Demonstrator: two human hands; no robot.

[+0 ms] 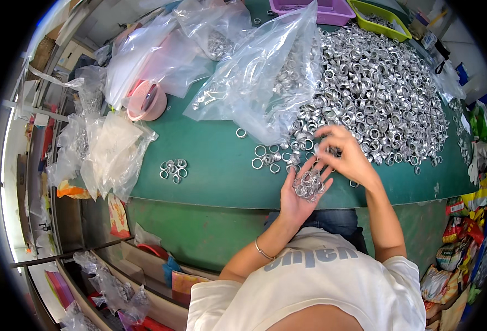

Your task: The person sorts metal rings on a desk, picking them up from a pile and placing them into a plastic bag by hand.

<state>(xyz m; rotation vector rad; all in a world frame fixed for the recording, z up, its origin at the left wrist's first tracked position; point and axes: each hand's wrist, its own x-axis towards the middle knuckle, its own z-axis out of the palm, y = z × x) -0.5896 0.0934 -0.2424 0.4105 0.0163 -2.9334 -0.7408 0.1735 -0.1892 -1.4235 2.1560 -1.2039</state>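
Observation:
My left hand point(301, 190) is palm up over the near edge of the green table point(216, 165), cupping a small heap of silver metal rings point(308, 183). My right hand point(345, 154) hovers just above and to the right of it, fingers pinched around a ring or two at the edge of the big pile of silver rings point(375, 88). Several loose rings point(268, 157) lie on the table just left of my hands. A separate small cluster of rings point(173, 170) sits farther left.
A large clear plastic bag point(260, 77) holding rings lies behind my hands. More clear bags point(111, 154) crowd the left edge beside a pink cup point(147, 102). A purple tray point(315, 10) and a yellow-green tray point(378, 19) stand at the far side.

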